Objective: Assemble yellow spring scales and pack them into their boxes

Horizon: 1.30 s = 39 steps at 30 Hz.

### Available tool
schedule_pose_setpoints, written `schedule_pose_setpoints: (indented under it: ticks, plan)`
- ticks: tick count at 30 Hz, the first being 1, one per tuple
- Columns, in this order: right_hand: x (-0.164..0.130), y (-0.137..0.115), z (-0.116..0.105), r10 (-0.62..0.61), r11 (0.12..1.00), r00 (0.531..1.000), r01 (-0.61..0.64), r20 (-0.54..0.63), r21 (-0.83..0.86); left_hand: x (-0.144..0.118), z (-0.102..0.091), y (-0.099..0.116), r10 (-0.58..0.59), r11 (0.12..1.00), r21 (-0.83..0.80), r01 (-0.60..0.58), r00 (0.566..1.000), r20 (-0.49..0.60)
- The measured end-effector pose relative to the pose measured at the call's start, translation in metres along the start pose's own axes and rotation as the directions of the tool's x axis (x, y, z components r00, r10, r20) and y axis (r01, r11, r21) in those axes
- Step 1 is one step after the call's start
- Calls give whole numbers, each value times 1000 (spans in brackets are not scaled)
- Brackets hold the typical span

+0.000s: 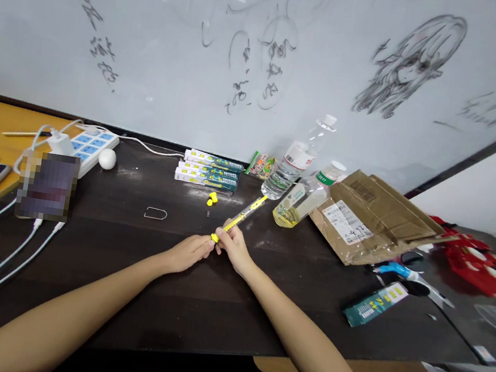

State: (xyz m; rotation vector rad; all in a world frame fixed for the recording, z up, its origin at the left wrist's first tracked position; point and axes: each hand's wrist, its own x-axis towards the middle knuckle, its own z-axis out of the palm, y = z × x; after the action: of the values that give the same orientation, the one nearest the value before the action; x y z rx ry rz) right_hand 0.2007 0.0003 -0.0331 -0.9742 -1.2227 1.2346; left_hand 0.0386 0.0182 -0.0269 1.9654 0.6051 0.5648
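Yellow syringe (243,215) between both hands (213,249)

Dark tabletop (133,268), bearing: three stacked green-white boxes (210,170), flattened brown cardboard box (373,220), white-blue power strip (88,146), two clear plastic bottles (298,162).

The slim yellow utility knife (242,217) I hold is pinched at its near end between my two hands, its long body slanting up and away to the right from my fingertips, raised just above the dark desk (126,255).
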Motion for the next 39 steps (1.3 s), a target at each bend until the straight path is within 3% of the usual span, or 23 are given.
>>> schedule_pose_setpoints:
  ticks: [6,14,19,30,39]
  plan:
    - [0,-1,1,5,1000,1000,-6,27,14,0,-1,3,11,999,49,-11,1000,-14]
    - [4,-10,-2,-81,990,995,87,61,-112,1,2,8,-115,987,-124,103,989,-88]
    - [0,-16,-4,-67,997,995,69,80,-31,2,6,6,-118,989,-102,103,980,-160]
    - [-1,-24,-8,-10,994,997,1,77,108,-2,1,11,-89,961,-263,88,996,7]
    - [-7,-25,9,23,976,999,-32,43,215,-1,0,12,-54,963,-265,46,998,-22]
